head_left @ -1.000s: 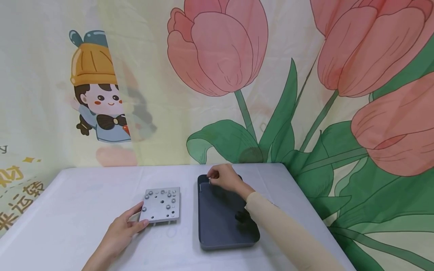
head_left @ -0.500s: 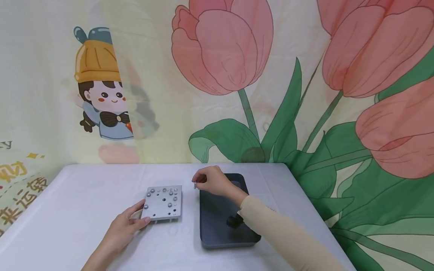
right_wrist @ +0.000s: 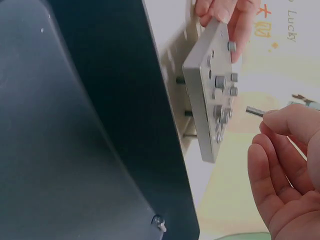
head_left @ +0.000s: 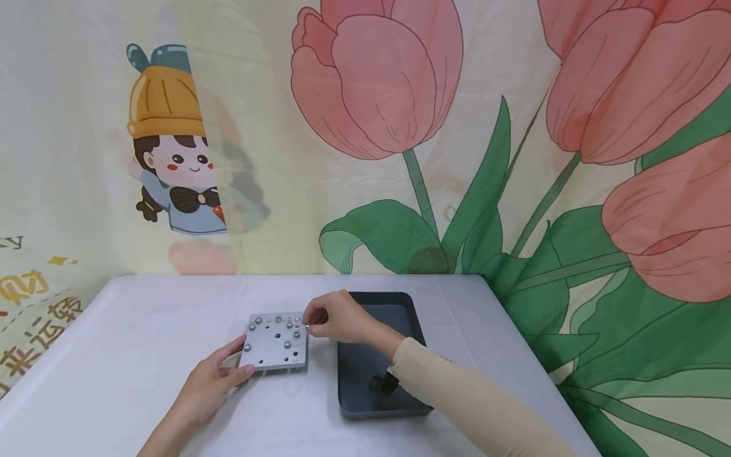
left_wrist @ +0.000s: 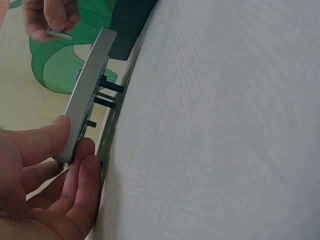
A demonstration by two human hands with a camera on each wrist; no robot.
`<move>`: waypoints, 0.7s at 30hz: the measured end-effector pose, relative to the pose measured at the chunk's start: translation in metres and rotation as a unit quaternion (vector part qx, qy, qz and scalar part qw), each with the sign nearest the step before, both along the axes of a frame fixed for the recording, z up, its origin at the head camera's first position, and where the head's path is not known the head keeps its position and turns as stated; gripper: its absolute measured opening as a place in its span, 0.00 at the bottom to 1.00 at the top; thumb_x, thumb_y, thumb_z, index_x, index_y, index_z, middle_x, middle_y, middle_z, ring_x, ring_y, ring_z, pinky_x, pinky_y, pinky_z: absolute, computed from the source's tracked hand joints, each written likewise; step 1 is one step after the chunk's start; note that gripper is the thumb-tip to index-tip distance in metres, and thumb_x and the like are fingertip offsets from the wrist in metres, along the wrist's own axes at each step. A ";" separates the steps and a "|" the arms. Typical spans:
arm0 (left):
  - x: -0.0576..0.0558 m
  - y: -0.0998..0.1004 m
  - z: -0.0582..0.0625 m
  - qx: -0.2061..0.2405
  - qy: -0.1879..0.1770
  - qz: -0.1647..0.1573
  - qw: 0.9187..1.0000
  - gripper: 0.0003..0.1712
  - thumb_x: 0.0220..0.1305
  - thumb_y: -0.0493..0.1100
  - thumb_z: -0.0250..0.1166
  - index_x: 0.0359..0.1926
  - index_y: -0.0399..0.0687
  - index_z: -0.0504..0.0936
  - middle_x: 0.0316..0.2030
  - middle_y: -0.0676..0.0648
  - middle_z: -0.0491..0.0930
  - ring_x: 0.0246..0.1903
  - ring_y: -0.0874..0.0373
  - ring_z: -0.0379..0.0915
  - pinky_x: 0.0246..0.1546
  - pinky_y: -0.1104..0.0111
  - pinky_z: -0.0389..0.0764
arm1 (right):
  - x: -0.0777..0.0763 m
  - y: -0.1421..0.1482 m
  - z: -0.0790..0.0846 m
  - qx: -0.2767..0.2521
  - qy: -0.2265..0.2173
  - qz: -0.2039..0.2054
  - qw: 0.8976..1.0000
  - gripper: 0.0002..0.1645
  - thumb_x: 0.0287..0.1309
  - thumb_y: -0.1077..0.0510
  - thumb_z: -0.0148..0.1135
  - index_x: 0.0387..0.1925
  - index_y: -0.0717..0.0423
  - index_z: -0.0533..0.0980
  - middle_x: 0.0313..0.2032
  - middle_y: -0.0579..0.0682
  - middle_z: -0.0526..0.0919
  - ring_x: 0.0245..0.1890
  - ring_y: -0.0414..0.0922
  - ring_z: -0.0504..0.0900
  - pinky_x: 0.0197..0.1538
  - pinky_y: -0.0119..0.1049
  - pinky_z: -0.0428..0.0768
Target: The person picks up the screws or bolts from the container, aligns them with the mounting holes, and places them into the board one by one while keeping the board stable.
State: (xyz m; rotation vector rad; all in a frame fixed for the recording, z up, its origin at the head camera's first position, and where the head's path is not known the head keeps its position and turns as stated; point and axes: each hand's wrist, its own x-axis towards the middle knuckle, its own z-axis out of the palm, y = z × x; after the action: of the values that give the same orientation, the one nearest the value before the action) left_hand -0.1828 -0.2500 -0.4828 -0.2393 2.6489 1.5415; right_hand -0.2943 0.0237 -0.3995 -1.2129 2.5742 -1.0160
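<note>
My left hand (head_left: 207, 386) grips a silver metal plate (head_left: 267, 350) by its lower left corner, thumb on one face and fingers beneath. Several screws stand in the plate's holes, and some holes are bare. In the left wrist view, the plate is held tilted, with threaded screw ends (left_wrist: 106, 102) sticking out underneath. My right hand (head_left: 341, 318) is at the plate's upper right edge. Between thumb and forefinger it pinches a small screw (right_wrist: 254, 111), its threaded end clear of the plate in the right wrist view.
A dark rectangular tray (head_left: 365, 406) lies right of the plate, partly under my right forearm. One small screw (right_wrist: 158, 221) rests in the tray's corner. The white-covered table (head_left: 137, 355) ends at a printed tulip backdrop (head_left: 377, 89).
My right hand has moved left from the tray's far left corner to the plate's right edge, carrying the screw. My left hand keeps its grip on the plate; the head view shifted slightly.
</note>
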 end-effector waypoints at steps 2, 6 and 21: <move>0.000 0.000 0.000 0.002 0.002 -0.001 1.000 0.47 0.70 0.49 0.73 0.83 0.51 0.61 0.78 0.35 0.65 0.47 0.57 0.83 0.40 0.68 0.78 | 0.002 -0.002 -0.001 0.005 0.004 0.008 1.000 0.06 0.63 0.67 0.72 0.40 0.56 0.88 0.31 0.40 0.89 0.31 0.29 0.81 0.39 0.24 0.81; 0.000 0.000 0.000 0.003 0.004 -0.001 1.000 0.47 0.70 0.49 0.73 0.83 0.50 0.61 0.78 0.35 0.65 0.46 0.58 0.83 0.40 0.68 0.78 | 0.005 -0.007 -0.002 0.015 0.011 0.022 1.000 0.05 0.63 0.67 0.73 0.39 0.55 0.88 0.33 0.43 0.90 0.31 0.28 0.81 0.41 0.23 0.80; 0.000 -0.001 0.000 -0.003 0.009 -0.003 1.000 0.46 0.70 0.48 0.73 0.83 0.50 0.61 0.77 0.34 0.65 0.47 0.57 0.83 0.41 0.69 0.78 | 0.009 -0.021 -0.011 0.062 0.034 0.073 0.995 0.07 0.60 0.66 0.74 0.40 0.55 0.88 0.32 0.40 0.89 0.31 0.25 0.79 0.40 0.19 0.78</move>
State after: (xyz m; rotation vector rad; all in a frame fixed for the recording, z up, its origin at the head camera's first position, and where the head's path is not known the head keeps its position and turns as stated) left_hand -0.1833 -0.2512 -0.4833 -0.2187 2.6646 1.5416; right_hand -0.2854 0.0023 -0.4110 -1.4004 2.5105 -0.7868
